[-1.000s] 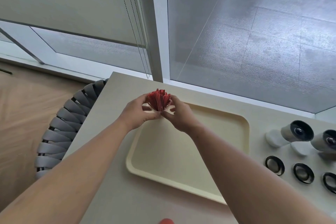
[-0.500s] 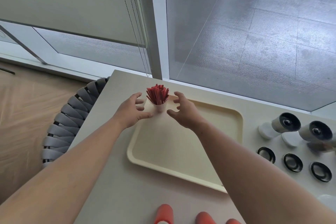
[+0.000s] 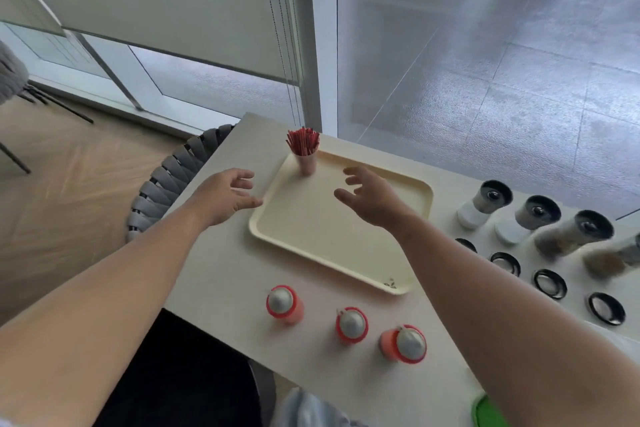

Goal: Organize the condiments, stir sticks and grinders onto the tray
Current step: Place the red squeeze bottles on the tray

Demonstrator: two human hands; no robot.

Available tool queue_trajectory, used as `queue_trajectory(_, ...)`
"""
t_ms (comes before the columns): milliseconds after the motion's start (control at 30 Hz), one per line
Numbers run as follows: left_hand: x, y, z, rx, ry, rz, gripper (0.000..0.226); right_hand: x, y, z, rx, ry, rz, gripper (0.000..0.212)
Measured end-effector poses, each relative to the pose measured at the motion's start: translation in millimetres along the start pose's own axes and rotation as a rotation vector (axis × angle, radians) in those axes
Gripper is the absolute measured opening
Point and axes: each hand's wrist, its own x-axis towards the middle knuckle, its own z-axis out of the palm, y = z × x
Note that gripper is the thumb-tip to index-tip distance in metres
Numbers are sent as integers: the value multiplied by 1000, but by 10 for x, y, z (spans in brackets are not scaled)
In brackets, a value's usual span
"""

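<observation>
Writing: I am seeing only a small dark mark [image 3: 390, 284] at the near right corner of the tray [image 3: 332, 253], too small to read.
Stir sticks: the red stir sticks [image 3: 302, 141] are standing in a cup [image 3: 307, 165] at the tray's far left corner.
Left hand [image 3: 225, 198]: hovering beside the tray's left edge, fingers loose, empty, apart from the cup.
Right hand [image 3: 370, 199]: hovering over the tray, fingers spread, empty, near the cup.
Bottles: three red bottles [image 3: 284, 303] are standing along the near edge of the tabletop [image 3: 214, 281].
Grinders [image 3: 485, 203]: standing right of the tray.
</observation>
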Motion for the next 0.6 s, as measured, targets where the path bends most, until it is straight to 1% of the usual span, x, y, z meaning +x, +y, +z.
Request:
queue_trajectory(67, -283, -44, 42, -7, 21, 10, 56, -243, 4, -19, -6, -16, -26, 54)
queue_trajectory(200, -928, -165, 252, -30, 66, 22, 21, -849, 40, -44, -48, -60, -80, 51)
queue_trajectory(233, -1063, -180, 317, -34, 80, 18, 17, -977, 56, -49, -51, -72, -87, 51)
queue_trajectory(267, -1176, -196, 377, -41, 92, 11, 18, -1089, 76, -49, -55, -83, -90, 52)
queue_trajectory(400, -1581, -222, 600, -114, 69, -1, 63, -1533, 151, -62, -54, -137, -81, 61)
queue_trajectory(500, -1724, -275, 714, -129, 9, 11, 106, -1763, 193, -25, -90, -180, -86, 75)
queue_trajectory(533, -1757, -298, 750, -125, -12, 12, 113, -1828, 209, -4, -103, -197, -83, 80)
queue_trajectory(600, -1782, -346, 821, -82, -32, 8, 115, -1914, 226, 39, -148, -230, -86, 86)
